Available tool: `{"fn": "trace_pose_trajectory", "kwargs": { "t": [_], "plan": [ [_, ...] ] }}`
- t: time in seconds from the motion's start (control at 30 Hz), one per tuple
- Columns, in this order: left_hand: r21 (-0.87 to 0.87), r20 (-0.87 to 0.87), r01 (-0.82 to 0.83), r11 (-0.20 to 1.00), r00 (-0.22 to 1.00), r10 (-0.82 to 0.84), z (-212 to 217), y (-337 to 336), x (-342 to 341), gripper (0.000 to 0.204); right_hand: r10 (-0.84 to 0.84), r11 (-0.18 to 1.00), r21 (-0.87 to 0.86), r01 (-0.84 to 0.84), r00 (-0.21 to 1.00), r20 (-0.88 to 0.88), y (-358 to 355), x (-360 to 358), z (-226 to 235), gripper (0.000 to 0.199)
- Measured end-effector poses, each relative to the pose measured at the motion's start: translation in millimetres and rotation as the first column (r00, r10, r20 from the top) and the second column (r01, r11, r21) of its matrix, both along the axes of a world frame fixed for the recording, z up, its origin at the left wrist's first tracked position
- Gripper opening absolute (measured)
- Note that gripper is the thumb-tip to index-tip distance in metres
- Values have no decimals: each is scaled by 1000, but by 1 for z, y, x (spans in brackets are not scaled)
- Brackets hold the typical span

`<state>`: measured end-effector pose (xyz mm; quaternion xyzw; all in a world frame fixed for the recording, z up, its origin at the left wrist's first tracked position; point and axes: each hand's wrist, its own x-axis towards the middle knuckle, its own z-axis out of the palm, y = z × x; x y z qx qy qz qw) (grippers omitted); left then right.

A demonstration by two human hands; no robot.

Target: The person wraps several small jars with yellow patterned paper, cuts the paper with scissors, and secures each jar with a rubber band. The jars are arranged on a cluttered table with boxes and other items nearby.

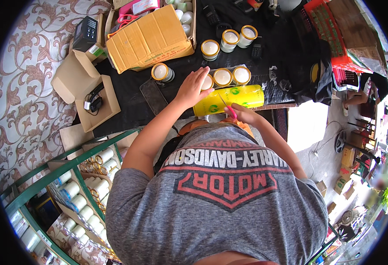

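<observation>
Three white candles in gold-rimmed glass jars, the middle candle (222, 77) among them, stand in a row that looks bound in clear plastic. My left hand (193, 89) lies with fingers stretched out against the left end of this row, partly covering the leftmost jar. Along the near side of the candles lies a yellow roll (252, 96) with green print. My right hand (245, 115) is closed around the pink handles of a pair of scissors (231, 112), whose blades point up and left over the roll.
More candle jars (210, 47) stand farther back, and a single jar (160, 71) sits left of my hand. A cardboard box (152, 42) fills the back left beside a small open carton (97, 119). A dark phone (153, 96) lies near my left forearm. Shelves (72, 161) hold several jars.
</observation>
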<state>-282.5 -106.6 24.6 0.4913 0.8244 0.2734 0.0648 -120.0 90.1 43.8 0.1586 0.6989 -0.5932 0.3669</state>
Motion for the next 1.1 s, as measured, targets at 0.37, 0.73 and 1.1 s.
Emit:
{"fn": "trace_pose_trajectory", "kwargs": {
  "t": [0.37,0.73,1.1],
  "plan": [
    [56,6,51,997,999,-51,-7,-6,-5,69,-141,988,75,135,987,76,-17,-19,9,57],
    [81,12,33,996,999,-34,-8,-7,-5,67,-204,978,52,203,979,12,-23,-14,4,52],
    [86,85,0,996,996,-7,-7,-7,-3,67,-195,979,87,186,974,115,-28,-25,17,65]
  ]
}}
